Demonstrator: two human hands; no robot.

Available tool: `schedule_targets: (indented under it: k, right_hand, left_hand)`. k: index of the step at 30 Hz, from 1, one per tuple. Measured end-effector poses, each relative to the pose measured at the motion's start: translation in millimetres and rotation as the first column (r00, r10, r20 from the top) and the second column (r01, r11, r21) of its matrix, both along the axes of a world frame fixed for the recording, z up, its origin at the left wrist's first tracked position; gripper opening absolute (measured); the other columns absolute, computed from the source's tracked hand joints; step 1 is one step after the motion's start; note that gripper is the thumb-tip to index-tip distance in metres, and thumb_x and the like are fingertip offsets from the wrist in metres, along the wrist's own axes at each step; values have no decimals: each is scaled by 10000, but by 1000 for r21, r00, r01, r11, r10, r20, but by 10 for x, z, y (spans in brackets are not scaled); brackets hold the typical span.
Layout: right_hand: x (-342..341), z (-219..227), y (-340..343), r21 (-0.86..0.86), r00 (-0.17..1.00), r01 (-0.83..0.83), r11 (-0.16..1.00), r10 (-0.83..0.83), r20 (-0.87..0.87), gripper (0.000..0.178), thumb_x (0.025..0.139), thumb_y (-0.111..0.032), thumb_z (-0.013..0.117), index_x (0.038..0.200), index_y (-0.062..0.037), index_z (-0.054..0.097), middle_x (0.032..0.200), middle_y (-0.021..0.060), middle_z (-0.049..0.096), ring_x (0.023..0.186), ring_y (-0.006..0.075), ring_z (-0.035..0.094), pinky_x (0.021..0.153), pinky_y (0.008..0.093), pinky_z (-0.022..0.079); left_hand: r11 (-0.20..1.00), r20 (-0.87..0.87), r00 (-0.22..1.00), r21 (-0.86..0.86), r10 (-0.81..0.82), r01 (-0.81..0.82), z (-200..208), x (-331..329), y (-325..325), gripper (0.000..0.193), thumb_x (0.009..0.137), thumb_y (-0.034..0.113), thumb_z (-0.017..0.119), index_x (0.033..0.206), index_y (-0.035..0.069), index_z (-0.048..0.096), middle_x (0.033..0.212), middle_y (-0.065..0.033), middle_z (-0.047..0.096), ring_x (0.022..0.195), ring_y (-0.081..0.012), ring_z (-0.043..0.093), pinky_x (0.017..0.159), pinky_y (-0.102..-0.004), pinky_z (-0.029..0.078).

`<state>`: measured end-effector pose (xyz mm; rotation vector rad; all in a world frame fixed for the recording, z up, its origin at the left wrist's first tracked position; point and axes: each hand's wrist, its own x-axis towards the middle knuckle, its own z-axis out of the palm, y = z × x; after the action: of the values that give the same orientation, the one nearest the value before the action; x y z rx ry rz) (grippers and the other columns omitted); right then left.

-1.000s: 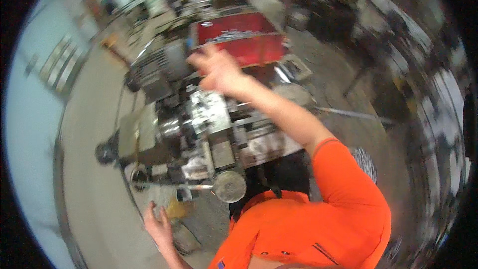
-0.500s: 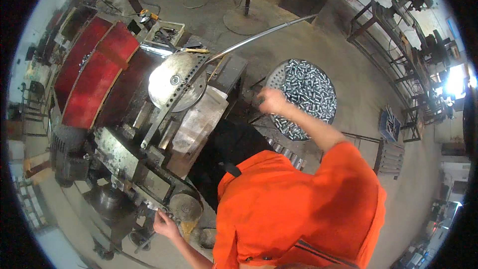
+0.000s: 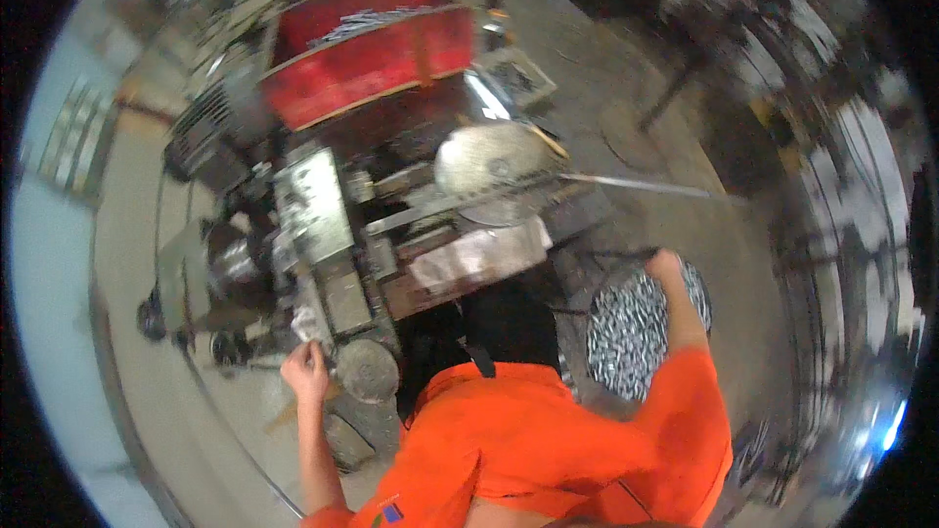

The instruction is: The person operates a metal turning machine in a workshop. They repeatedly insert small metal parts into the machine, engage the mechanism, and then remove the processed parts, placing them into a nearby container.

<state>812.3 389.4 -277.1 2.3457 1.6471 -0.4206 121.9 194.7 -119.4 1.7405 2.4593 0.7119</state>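
My left hand (image 3: 305,370) is closed, fingertips pinched together, beside a small shiny metal part (image 3: 305,323) at the machine's near left end. Whatever lies between those fingers is hidden. To its right is a round grey knob or drum (image 3: 367,372). My right hand (image 3: 665,266), blurred and curled, is over the far edge of a round tray heaped with short shiny metal cylinders (image 3: 626,337); what it holds I cannot make out. Between my hands is the machine (image 3: 318,205), with a large round metal disc (image 3: 489,161) and a bar with a row of holes (image 3: 430,207).
A red bin (image 3: 367,78) with metal pieces inside stands behind the machine. A long metal rod (image 3: 655,186) sticks out to the right past the disc. A shallow box (image 3: 523,78) sits at the far side. A pale sheet (image 3: 479,254) covers the machine's near ledge.
My view has swung round, so the machine and red bin appear farther right and turned. My right hand has moved from the tray's left side to its far edge. The left hand stays by the machine's end.
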Motion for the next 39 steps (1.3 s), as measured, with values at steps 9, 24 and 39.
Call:
schedule_targets:
  k: [9,24,39]
  right_hand:
    - [-181,-89,-7,25,999,-36,999,35,31,428,651,-278,662,951,25,628,1021,228,616,969,345,597,855,403,475]
    - [-100,-405,88,132,988,-150,980,142,65,323,656,-272,613,805,9,670,865,196,648,877,316,625,806,371,496]
    - [-2401,1784,-459,757,458,-193,625,739,-494,420,526,-47,579,933,-52,682,1069,137,553,963,271,556,828,303,436]
  left_hand:
    - [996,-17,999,77,36,-34,110,114,21,258,801,239,559,640,38,582,593,-158,561,565,-342,564,522,-415,419]
    - [991,-56,994,106,89,-83,108,117,-15,228,781,254,572,656,78,644,576,-152,576,554,-337,574,513,-431,424]
    - [989,547,825,101,-145,107,905,471,225,258,862,217,575,799,-21,650,642,-111,637,591,-139,607,571,-289,460]
